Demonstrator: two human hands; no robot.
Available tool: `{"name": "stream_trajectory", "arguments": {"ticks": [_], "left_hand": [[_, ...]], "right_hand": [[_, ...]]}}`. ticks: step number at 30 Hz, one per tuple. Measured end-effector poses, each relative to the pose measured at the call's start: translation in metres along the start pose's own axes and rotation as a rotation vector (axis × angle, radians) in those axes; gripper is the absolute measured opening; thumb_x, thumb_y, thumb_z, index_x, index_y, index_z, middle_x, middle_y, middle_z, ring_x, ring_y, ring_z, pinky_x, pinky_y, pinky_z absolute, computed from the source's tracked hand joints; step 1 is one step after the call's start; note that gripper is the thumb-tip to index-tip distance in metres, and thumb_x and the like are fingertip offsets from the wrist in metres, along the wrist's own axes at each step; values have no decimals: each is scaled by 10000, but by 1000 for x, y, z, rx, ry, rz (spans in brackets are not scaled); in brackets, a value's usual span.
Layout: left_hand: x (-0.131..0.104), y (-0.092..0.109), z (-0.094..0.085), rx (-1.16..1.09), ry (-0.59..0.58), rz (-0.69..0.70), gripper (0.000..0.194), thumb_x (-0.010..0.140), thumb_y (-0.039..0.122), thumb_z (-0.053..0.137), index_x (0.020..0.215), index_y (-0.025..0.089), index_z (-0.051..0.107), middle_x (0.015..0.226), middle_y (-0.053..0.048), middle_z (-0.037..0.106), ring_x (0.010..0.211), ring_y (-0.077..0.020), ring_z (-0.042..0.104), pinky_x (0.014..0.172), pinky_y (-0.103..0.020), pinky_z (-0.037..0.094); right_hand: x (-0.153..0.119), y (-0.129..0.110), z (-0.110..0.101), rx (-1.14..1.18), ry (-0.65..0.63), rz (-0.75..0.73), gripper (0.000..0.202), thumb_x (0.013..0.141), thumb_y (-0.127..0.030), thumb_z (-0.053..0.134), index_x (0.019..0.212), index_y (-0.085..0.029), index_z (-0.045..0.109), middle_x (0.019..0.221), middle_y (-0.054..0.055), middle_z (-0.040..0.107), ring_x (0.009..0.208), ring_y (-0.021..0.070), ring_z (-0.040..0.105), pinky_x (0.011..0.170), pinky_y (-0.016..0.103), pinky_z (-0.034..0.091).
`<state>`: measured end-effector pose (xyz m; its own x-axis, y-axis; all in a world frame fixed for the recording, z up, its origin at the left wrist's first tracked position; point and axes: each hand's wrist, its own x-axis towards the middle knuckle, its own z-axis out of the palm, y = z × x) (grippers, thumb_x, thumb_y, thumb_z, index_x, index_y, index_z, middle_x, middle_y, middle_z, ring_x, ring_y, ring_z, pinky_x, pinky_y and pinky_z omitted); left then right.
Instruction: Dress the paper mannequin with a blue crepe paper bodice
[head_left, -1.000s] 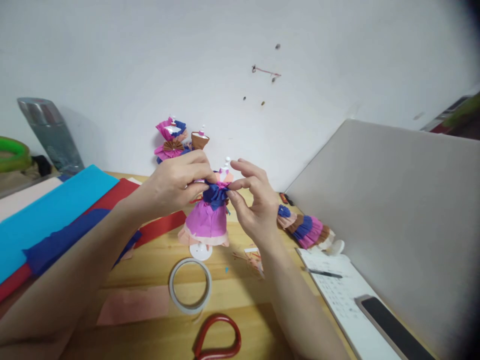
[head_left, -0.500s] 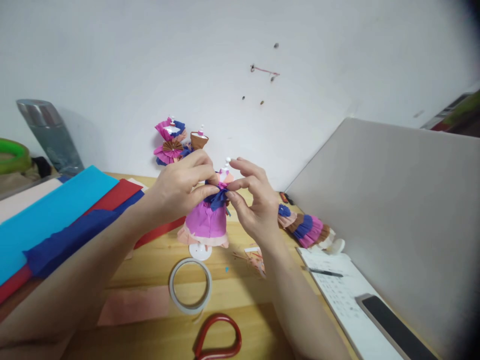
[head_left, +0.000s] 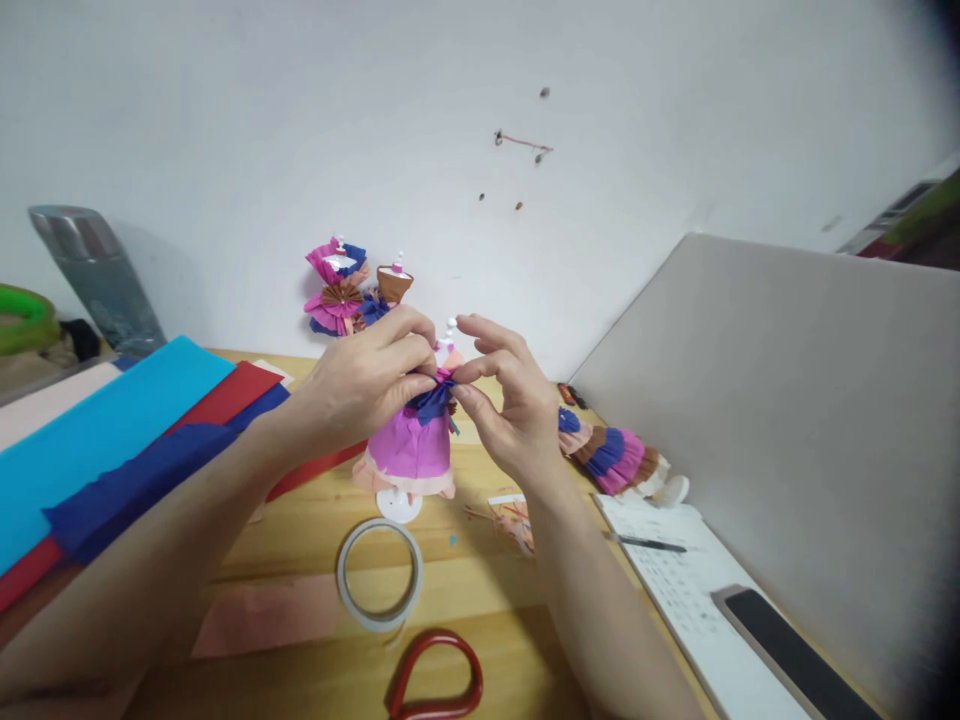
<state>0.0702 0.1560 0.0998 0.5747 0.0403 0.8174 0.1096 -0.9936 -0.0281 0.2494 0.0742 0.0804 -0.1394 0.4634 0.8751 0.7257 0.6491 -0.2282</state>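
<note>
A small dress form stands on a white round base point(head_left: 399, 505), wearing a pink paper skirt point(head_left: 409, 447) with a peach hem. Around its waist is a gathered dark blue paper piece point(head_left: 433, 400). My left hand point(head_left: 379, 375) pinches the left part of the blue paper between thumb and fingers. At the right side, my right hand point(head_left: 510, 395) pinches the blue paper near the middle of the waist, its upper fingers raised beside the white knob on top.
Roll of tape point(head_left: 343, 580) and red scissors handle point(head_left: 480, 680) lie in front. Coloured paper point(head_left: 112, 405) and a bottle point(head_left: 105, 275) are left. Two dressed forms point(head_left: 341, 295) stand behind; another point(head_left: 611, 458) lies right, near a notebook point(head_left: 660, 580) and phone point(head_left: 787, 640).
The fingers of my left hand have curled in more over the blue paper. My right hand has hardly moved. The whole view has shifted slightly.
</note>
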Motion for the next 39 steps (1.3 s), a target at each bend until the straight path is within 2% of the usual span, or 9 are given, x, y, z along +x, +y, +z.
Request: {"name": "stream_trajectory", "arguments": {"ticks": [12, 21, 23, 27, 31, 34, 39], "left_hand": [[-2, -4, 7, -64, 115, 3, 95, 875, 100, 596, 804, 162, 584, 923, -58, 639, 846, -146, 626, 710, -249, 501], [-3, -2, 15, -140, 173, -69, 74, 851, 111, 620, 860, 179, 592, 903, -40, 647, 836, -147, 608, 704, -263, 483], [-3, 0, 17, -143, 200, -132, 96, 835, 116, 634, 898, 178, 597, 894, -33, 644, 743, -128, 570, 664, -258, 463], [-3, 5, 21, -215, 220, -343, 208, 796, 134, 666, 991, 177, 607, 907, -11, 629, 559, -72, 446, 592, -249, 428], [-2, 5, 23, -361, 236, -504, 190, 749, 155, 707, 901, 176, 594, 818, 20, 608, 504, -53, 418, 503, -220, 380], [-2, 1, 20, -436, 208, -476, 185, 723, 156, 727, 826, 176, 575, 850, -1, 628, 586, -78, 504, 511, -207, 407], [-4, -5, 6, -405, 28, -295, 159, 743, 135, 696, 873, 166, 612, 1141, -95, 638, 931, -169, 633, 591, -212, 491]], "right_hand": [[1, 0, 1, -33, 14, -32, 81, 883, -157, 614, 849, -230, 614, 1289, 96, 622, 1252, 260, 551, 995, 481, 493], [0, 2, 1, -10, 10, -23, 70, 883, -169, 623, 857, -233, 614, 1291, 96, 619, 1255, 255, 549, 992, 494, 495], [0, 2, 2, -6, 15, -23, 71, 881, -168, 624, 856, -233, 614, 1287, 98, 621, 1254, 254, 551, 992, 493, 495], [0, 2, 2, 1, 15, -10, 79, 878, -156, 622, 859, -233, 615, 1293, 98, 617, 1261, 252, 548, 999, 489, 493], [1, 2, 2, 5, 15, -13, 75, 874, -154, 623, 855, -226, 619, 1298, 105, 612, 1258, 255, 549, 993, 483, 495], [0, 2, 2, -2, 19, -13, 63, 880, -173, 620, 854, -231, 624, 1290, 94, 620, 1246, 258, 557, 983, 484, 500], [0, 3, 2, -10, 18, 10, 59, 878, -184, 619, 845, -232, 625, 1284, 92, 625, 1233, 262, 565, 992, 494, 494]]}}
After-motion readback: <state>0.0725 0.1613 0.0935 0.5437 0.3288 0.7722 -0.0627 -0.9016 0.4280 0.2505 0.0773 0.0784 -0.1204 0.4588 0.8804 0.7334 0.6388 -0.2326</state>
